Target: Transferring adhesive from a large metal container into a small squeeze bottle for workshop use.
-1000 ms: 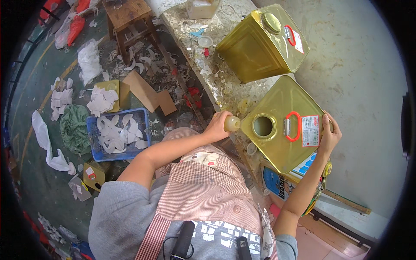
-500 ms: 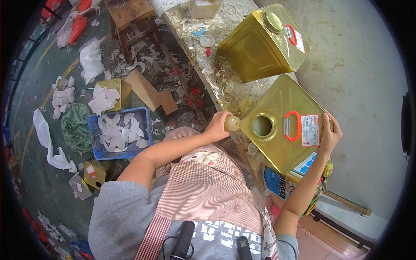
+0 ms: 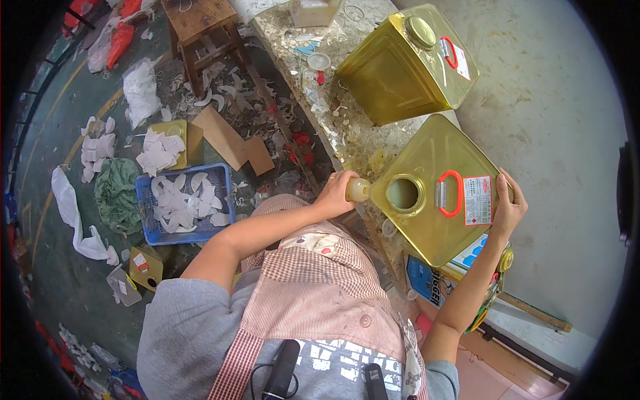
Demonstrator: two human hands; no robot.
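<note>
Two gold cans at a worn table (image 3: 308, 83): an uncapped can (image 3: 428, 175) at the near end, and a capped can (image 3: 408, 77) farther along, with only a sliver of room between the neighbouring edges. Close to the uncapped can's left corner, a round mouth (image 3: 404, 193); past that, a red handle (image 3: 461, 195) and a white label (image 3: 477, 201).

Left hand (image 3: 335, 197) curled firmly around a pale bottle (image 3: 359, 191), just off the table's long edge, with the bottle's tip pointed at the can's left corner. Very little space there; touching or apart, cannot tell. Right hand (image 3: 511, 203) gripping the opposite corner, thumb over the top edge, fingers along the side, with a gap between knuckles and the pale wall (image 3: 547, 133). Under the right forearm, near the can's lower corner, a blue box (image 3: 421, 279).

Farther up the table, near the same long edge, a small round lid (image 3: 319, 61) and a clear box (image 3: 312, 15), with dried crumbs all around. More room for moving on the left, beyond the edge: down on the green floor (image 3: 57, 280), a blue basket (image 3: 231, 200) of white scraps (image 3: 177, 205), a cardboard piece (image 3: 219, 139) and a wooden stool (image 3: 200, 17).
</note>
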